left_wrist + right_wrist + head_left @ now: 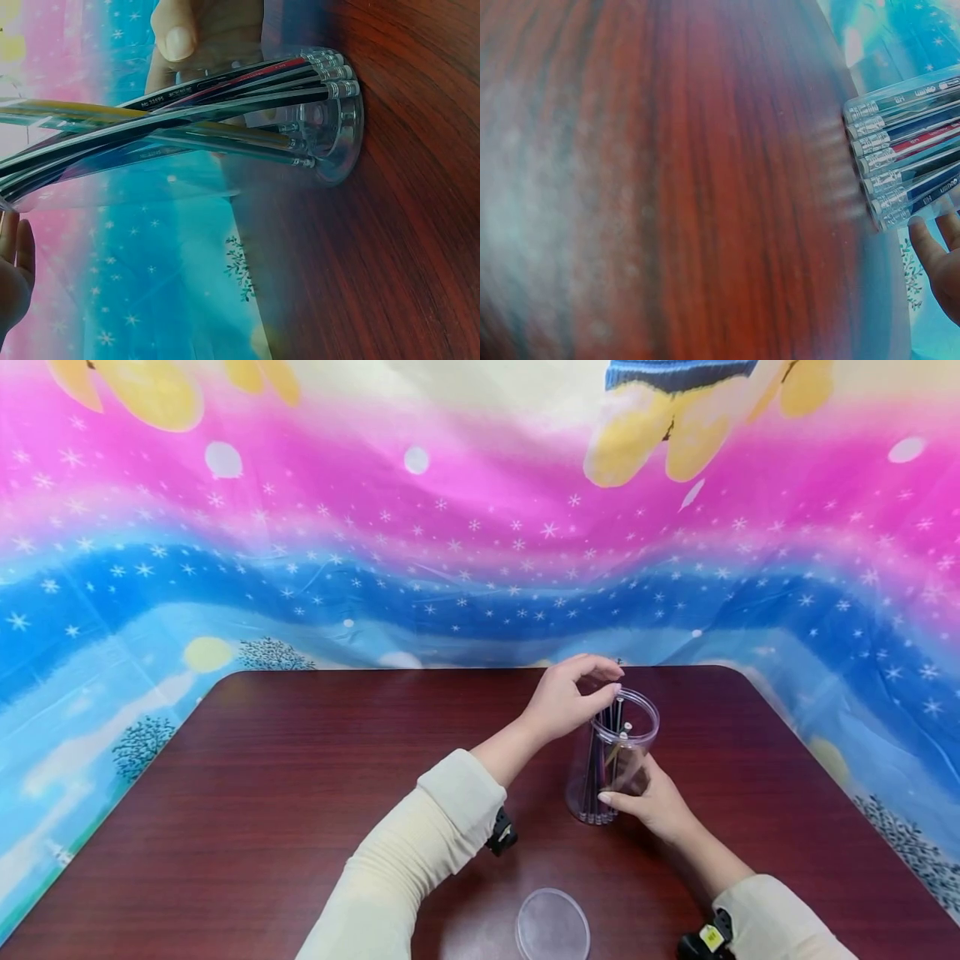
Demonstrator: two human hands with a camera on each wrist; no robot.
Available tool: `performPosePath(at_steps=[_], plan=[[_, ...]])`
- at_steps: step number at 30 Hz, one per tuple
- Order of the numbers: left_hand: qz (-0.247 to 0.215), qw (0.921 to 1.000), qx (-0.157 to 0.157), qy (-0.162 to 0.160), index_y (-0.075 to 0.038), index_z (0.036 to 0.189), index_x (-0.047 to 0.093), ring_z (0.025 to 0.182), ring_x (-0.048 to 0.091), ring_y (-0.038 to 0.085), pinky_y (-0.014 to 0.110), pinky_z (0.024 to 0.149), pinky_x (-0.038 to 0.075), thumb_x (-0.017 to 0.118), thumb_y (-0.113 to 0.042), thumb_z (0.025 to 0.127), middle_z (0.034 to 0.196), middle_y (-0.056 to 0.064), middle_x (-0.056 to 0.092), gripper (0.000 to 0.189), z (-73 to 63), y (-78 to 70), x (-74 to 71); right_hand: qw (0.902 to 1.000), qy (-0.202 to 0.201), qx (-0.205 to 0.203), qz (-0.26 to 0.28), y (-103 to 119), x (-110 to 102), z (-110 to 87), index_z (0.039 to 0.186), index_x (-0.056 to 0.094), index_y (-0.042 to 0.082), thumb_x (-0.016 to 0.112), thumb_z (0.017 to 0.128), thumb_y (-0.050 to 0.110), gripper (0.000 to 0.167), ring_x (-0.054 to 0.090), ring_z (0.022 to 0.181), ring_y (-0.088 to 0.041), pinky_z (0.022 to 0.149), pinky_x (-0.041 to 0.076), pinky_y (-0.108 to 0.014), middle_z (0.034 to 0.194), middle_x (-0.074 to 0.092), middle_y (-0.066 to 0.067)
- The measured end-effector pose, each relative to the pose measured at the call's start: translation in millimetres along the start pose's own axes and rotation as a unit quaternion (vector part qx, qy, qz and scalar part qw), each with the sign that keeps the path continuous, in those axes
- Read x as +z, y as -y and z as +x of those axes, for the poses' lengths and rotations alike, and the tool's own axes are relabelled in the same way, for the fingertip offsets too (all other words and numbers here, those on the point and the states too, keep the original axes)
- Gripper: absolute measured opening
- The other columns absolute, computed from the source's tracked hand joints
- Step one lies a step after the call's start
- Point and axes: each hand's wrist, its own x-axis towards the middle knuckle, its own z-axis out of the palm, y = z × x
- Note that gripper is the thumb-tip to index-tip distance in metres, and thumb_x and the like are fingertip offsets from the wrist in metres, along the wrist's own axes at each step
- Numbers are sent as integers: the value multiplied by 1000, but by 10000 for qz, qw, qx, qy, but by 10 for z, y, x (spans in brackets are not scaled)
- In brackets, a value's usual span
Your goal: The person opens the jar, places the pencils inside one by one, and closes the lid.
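Note:
A tall clear plastic jar (581,789) stands upright on the table, holding several pencils (225,112) that lean together, silver-banded ends down at the base. My right hand (651,797) grips the jar low on its right side, thumb in front; in the right wrist view its fingers (937,247) lie against the jar wall. Over the mouth is my left hand (570,693), thumb at the rim and fingers arched above, with a gap between them. At the left edge of the left wrist view, part of this hand shows beside the pencils' upper ends.
A round clear lid (553,927) lies flat near the table's front edge. The dark red wooden table (300,793) ends at a printed cloth backdrop (480,527) behind and on both sides. Black wrist cameras sit by both cuffs.

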Motion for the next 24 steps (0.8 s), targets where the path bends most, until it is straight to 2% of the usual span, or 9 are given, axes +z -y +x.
performPosePath(at_steps=[6, 13, 19, 24], plan=[[-220, 9994, -276, -66, -8, 94, 62, 78, 52, 2, 14, 67, 42, 60, -12, 80, 90, -2, 59, 15, -18, -29, -38, 10000, 22, 24, 26, -11, 0, -1, 125, 29, -4, 66, 71, -3, 65, 54, 83, -10, 68, 46, -22, 102, 48, -16], [-432, 9979, -466, -121, -7, 93, 61, 78, 53, 3, 17, 68, 43, 60, -10, 80, 87, -1, 60, 14, -60, -32, -117, 9998, 96, -75, 155, -29, 1, -14, 125, 27, -4, 64, 72, -5, 65, 53, 84, -10, 69, 46, -22, 104, 47, -15], [-338, 9972, -665, -63, -9, 94, 61, 81, 52, 3, 23, 73, 43, 60, -11, 80, 87, -4, 59, 14, -133, -41, -219, 9993, 210, -139, 273, -28, -1, -17, 124, 26, -6, 63, 72, -6, 64, 53, 85, -9, 69, 46, -23, 101, 48, -13], [-169, 9965, -821, 45, -10, 94, 61, 82, 52, 3, 24, 75, 43, 59, -12, 80, 88, -5, 59, 14, -214, -54, -308, 9992, 241, -145, 268, -9, -4, -1, 125, 26, -5, 63, 72, -5, 65, 54, 84, -10, 68, 47, -25, 102, 47, -17]])
